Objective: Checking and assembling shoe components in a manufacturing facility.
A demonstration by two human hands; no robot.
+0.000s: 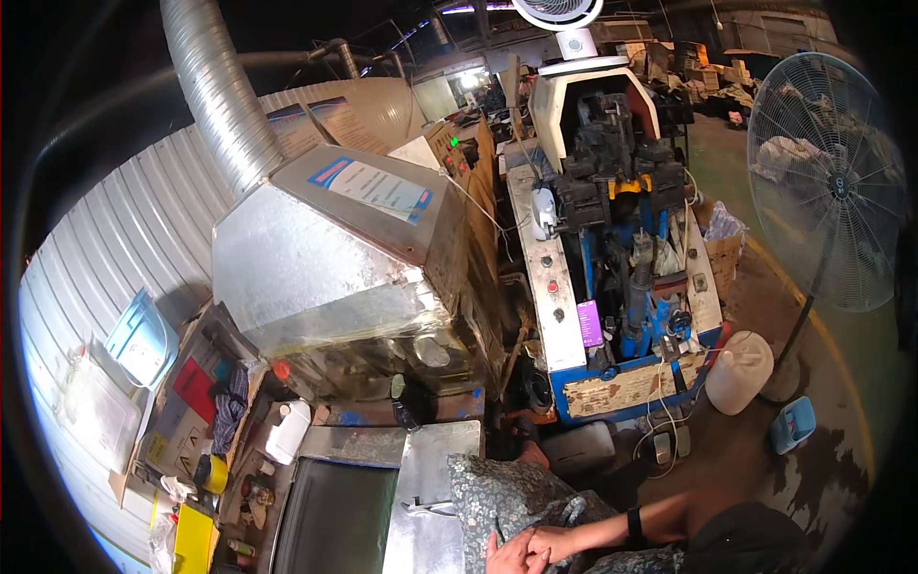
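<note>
My two hands rest together at the lower edge of the view, on my lap, which is covered by dark flower-patterned cloth (497, 497). My right hand (555, 543) lies over my left hand (500, 558), fingers folded around each other, and neither holds an object. A black band (634, 524) sits on my right wrist, and the forearm comes in from the right. Just left of the hands is the edge of a steel work table (435, 478) with a dark recessed tray (335, 517).
A sheet-metal hood (325, 258) with a ribbed duct (220, 96) stands ahead on the left. A blue and white machine (612, 239) stands ahead on the right, with a white jerrycan (739, 371), foot pedals (665, 445) and a standing fan (827, 182) nearby. A cluttered shelf (220, 430) is at the left.
</note>
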